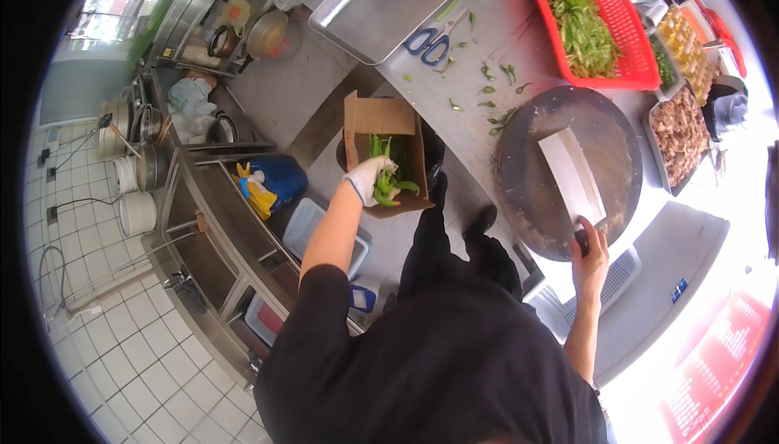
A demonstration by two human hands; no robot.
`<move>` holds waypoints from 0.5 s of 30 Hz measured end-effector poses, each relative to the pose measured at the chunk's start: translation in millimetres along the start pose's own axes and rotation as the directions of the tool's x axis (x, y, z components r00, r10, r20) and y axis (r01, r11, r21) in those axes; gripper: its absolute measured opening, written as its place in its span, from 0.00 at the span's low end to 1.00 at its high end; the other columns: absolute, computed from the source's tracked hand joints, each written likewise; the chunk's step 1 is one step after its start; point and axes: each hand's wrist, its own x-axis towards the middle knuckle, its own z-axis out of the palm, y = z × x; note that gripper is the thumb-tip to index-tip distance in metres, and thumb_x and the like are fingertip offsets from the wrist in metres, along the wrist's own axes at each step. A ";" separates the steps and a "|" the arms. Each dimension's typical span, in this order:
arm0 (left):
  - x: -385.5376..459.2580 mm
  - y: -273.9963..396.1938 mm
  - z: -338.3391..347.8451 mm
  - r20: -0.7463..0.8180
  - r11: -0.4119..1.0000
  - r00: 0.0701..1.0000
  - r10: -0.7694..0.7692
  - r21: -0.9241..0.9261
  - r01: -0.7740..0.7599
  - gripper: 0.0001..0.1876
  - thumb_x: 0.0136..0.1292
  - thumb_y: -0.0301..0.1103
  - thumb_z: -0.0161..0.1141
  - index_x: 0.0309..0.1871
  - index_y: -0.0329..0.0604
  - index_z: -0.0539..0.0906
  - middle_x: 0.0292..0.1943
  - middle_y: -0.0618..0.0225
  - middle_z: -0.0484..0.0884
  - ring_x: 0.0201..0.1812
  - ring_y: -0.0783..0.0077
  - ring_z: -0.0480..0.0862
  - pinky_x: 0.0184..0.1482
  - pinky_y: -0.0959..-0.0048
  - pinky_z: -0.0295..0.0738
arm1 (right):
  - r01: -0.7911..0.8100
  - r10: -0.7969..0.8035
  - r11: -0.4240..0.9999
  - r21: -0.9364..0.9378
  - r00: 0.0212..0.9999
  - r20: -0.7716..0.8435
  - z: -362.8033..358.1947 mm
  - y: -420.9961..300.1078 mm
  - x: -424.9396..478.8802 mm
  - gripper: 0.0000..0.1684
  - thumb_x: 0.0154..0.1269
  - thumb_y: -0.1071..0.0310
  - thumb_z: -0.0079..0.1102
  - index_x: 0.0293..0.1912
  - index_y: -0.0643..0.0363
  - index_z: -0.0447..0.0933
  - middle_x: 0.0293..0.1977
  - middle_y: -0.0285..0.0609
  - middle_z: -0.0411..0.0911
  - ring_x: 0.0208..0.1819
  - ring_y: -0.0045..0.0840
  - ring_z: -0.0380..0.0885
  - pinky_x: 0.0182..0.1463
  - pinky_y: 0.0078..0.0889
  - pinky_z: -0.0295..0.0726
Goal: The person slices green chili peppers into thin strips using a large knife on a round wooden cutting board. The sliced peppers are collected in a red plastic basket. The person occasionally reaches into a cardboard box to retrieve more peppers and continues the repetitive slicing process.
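My left hand (pixel 369 180), in a white knit glove, grips several green chili peppers (pixel 389 189) above an open cardboard box (pixel 382 116). More green peppers show inside the box beneath it. My bare right hand (pixel 591 255) is closed around the dark handle of a cleaver (pixel 571 171). The cleaver's broad blade lies on a round chopping block (pixel 524 167), pointing away from me. Pepper stem ends (pixel 487 89) are scattered over the steel table (pixel 420 88) beside the block.
A red plastic basket (pixel 633 30) of cut green peppers stands beyond the block. Blue-handled scissors (pixel 436 42) lie near a metal tray (pixel 389 2). At the right is a tray of chopped meat (pixel 678 133). Steel shelving (pixel 213 219) runs along the left, with a blue jug (pixel 286 179).
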 end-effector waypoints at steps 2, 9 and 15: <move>-47.6 -0.9 24.4 0.006 0.997 1.000 -0.007 0.072 0.007 0.10 0.56 0.34 0.59 0.42 0.46 0.77 0.32 0.62 0.75 0.34 0.57 0.80 0.32 0.61 0.81 | 0.035 -0.034 0.999 0.027 0.999 -0.014 -4.4 -3.0 1.6 0.25 0.54 0.76 0.63 0.54 0.51 0.77 0.36 0.43 0.77 0.38 0.33 0.80 0.44 0.33 0.79; -105.3 53.3 76.2 0.392 0.900 0.823 0.411 -0.033 -0.434 0.12 0.60 0.33 0.56 0.46 0.41 0.75 0.35 0.60 0.80 0.31 0.62 0.82 0.31 0.62 0.82 | 0.115 -0.108 0.988 0.099 0.991 -0.074 -6.4 4.8 -1.0 0.26 0.51 0.76 0.65 0.52 0.51 0.77 0.37 0.45 0.78 0.39 0.36 0.80 0.44 0.36 0.78; -55.2 127.4 179.7 0.421 0.601 0.652 0.630 0.267 -0.753 0.08 0.56 0.35 0.59 0.32 0.41 0.80 0.27 0.69 0.77 0.26 0.70 0.78 0.31 0.71 0.75 | 0.077 -0.063 0.989 0.125 0.992 -0.114 7.9 3.8 -8.9 0.26 0.50 0.74 0.66 0.51 0.50 0.77 0.35 0.45 0.77 0.39 0.40 0.79 0.43 0.39 0.77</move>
